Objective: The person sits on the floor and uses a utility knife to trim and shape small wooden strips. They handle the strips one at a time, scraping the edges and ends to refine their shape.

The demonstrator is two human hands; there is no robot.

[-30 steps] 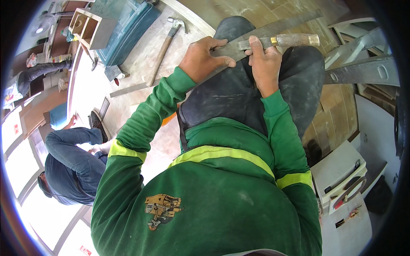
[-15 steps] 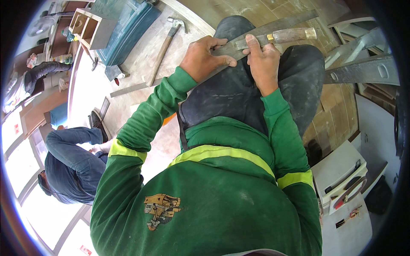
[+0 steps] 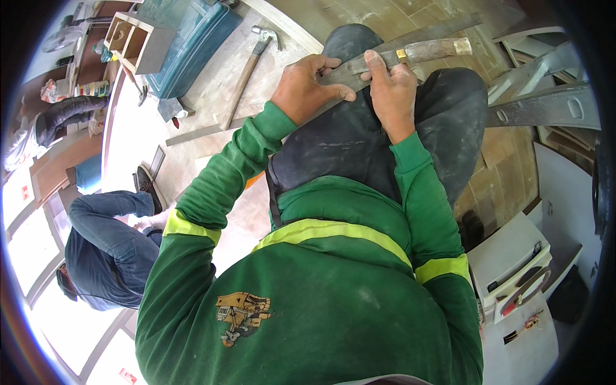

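Observation:
Across my lap runs a long, narrow grey strip (image 3: pixel 443 29), reaching down to the floor at the left. Above my thighs my left hand (image 3: pixel 301 86) is closed on a flat grey bar (image 3: pixel 343 76), its thumb along the near side and fingertips on the far side. My right hand (image 3: pixel 393 90) grips a chisel (image 3: pixel 436 50) with a worn wooden handle and brass-coloured ferrule. The handle points right, and my thumb presses on the blade. The blade lies against the grey bar; its tip is hard to make out.
A claw hammer (image 3: pixel 247 74) lies on the floor to the left, by a teal plastic box (image 3: pixel 196 54) and a small wooden cubby (image 3: pixel 131 42). Another person (image 3: pixel 112 247) sits at the left. On the right are a metal level-like bar (image 3: pixel 545 109) and white cabinet pieces (image 3: pixel 510 253).
My right hand and the chisel have slid slightly left along the grey bar. My left hand stays about where it was.

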